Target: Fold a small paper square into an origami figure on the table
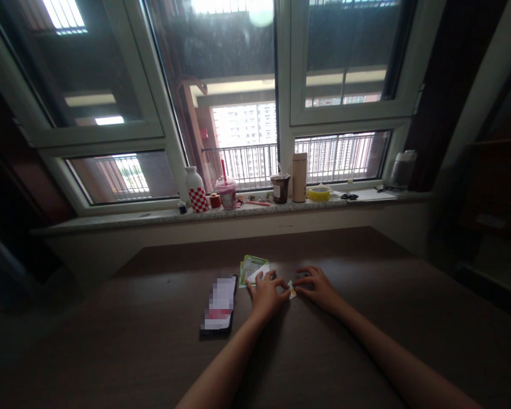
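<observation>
Desk (132, 363): dark brown, faint wood grain, dull sheen; far edge and both far corners in view
Small printed piece (292, 291): thin, flat-looking, pale with a yellow-orange patch; between the two hands, right of the cards and set back from the far edge; touching the desk or just above it, cannot tell
Green-printed cards (255, 261): thin, rectangular, overlapping; nearest of the loose things to the far edge, partly under the left hand's outline
White slip (259, 275): smooth, angular, lying over the cards
Phone (219, 304): flat dark slab, rounded corners, screen lit and blurred out; left of the hands, on the far-left-corner side
Left hand (267, 292) fingers: thumb and forefinger curved into a ring, tips together, pinching the piece's left side; other fingers bent and spread toward the cards
Right hand (317, 286) fingers: gently bent, slightly apart, tips at the piece's right side; pinch or mere contact, cannot tell
Arms: bare, slanting in from the near side, converging; wrists low, palms down
</observation>
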`<action>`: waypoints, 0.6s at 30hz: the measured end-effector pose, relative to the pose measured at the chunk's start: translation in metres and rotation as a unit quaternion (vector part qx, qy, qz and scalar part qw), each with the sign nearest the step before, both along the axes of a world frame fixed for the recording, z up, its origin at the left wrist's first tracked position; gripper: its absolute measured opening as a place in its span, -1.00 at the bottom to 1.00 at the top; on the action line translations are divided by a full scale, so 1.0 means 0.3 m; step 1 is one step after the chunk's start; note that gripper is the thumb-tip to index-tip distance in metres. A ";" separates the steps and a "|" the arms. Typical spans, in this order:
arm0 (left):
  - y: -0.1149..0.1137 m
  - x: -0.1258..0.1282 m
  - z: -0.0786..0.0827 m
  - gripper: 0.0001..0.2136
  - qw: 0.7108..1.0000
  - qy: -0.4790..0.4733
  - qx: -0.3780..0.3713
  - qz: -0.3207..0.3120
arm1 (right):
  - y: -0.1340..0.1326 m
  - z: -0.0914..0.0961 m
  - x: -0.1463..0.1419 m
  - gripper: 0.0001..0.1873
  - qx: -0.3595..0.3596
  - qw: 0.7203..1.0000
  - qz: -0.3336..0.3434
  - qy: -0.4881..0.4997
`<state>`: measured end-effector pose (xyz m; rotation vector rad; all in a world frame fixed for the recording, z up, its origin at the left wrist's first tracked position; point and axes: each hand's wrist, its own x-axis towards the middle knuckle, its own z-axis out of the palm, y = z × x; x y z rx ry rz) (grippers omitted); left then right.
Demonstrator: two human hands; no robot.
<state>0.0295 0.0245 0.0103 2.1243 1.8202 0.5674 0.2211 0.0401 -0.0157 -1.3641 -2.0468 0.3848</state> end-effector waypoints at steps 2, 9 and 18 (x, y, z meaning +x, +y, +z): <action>0.000 0.000 -0.002 -0.85 1.000 -0.001 -0.001 -0.002 | 0.008 -0.003 -0.007 -0.84 0.004 1.000 -0.007 -0.012; 0.002 -0.005 -0.011 -0.87 1.000 -0.018 0.013 -0.011 | 0.025 -0.010 -0.053 -0.89 0.038 0.996 -0.059 -0.046; 0.001 0.002 -0.004 -0.84 1.000 0.003 0.003 0.000 | 0.035 0.004 -0.040 -0.85 -0.009 0.998 -0.040 -0.050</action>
